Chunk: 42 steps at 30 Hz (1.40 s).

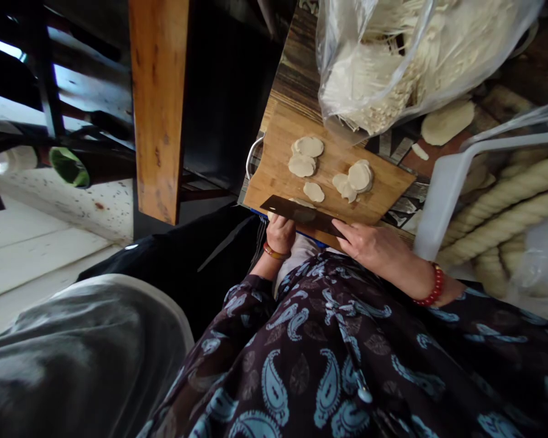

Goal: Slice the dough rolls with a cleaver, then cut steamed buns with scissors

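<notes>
A dark flat cleaver blade (302, 214) lies across the near edge of a bamboo cutting board (329, 164), with a pale dough disc (301, 201) partly under it. My left hand (281, 234) is curled at the blade's left part, and my right hand (369, 242) reaches over its right end. The cleaver's handle is hidden. Flattened dough discs (313, 192) lie on the board in small overlapping groups, the nearest group (307, 156) just beyond the blade. Beads circle my right wrist, and an orange bangle circles my left.
A clear plastic bag (374, 67) of pale thin strands overhangs the board's far end. Thick dough ropes (506, 210) lie coiled behind a white plastic rim (442, 194) at right. A wooden beam (158, 103) stands at left, above a speckled floor (59, 210).
</notes>
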Tool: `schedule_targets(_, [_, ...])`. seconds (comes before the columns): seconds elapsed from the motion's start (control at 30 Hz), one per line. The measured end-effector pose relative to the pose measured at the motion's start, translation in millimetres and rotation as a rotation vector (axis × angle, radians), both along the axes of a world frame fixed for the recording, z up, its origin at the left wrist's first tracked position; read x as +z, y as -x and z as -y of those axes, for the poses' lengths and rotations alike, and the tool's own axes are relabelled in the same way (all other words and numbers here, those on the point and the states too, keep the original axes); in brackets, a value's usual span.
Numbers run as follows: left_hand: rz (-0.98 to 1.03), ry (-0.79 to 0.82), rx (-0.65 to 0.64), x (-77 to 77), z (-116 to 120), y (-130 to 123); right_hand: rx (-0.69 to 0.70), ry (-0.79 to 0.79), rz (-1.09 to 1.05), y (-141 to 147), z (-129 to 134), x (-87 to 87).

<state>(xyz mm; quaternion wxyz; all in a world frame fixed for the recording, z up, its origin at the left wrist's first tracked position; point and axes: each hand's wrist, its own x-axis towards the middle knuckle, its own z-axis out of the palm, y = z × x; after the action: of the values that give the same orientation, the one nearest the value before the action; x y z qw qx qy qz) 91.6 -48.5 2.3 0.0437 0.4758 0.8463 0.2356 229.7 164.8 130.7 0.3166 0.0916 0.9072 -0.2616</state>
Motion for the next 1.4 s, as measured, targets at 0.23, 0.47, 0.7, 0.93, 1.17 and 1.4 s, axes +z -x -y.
schedule_targets(0.23, [0.030,0.001,-0.046,5.6,-1.7,6.0,0.009,0.028,0.040,14.9,-1.3,-1.6])
schedule_targets(0.47, [0.050,-0.011,-0.085,7.5,-3.2,10.5,0.019,0.036,0.084,27.4,-2.6,-3.5])
schedule_targets(0.7, [0.155,-0.061,-0.100,7.8,-4.2,13.6,-0.023,0.069,0.083,30.3,0.5,-13.8])
schedule_targets(0.93, [0.197,-0.022,-0.119,5.6,-1.9,13.2,-0.019,0.095,0.128,39.9,2.7,-15.9])
schedule_targets(1.17, [0.188,-0.041,-0.126,3.2,-1.6,13.9,-0.027,0.042,0.127,44.5,7.3,-16.7])
schedule_targets(1.4, [0.101,-0.023,-0.125,2.4,-0.4,12.4,-0.040,0.041,0.074,23.6,6.9,-19.9])
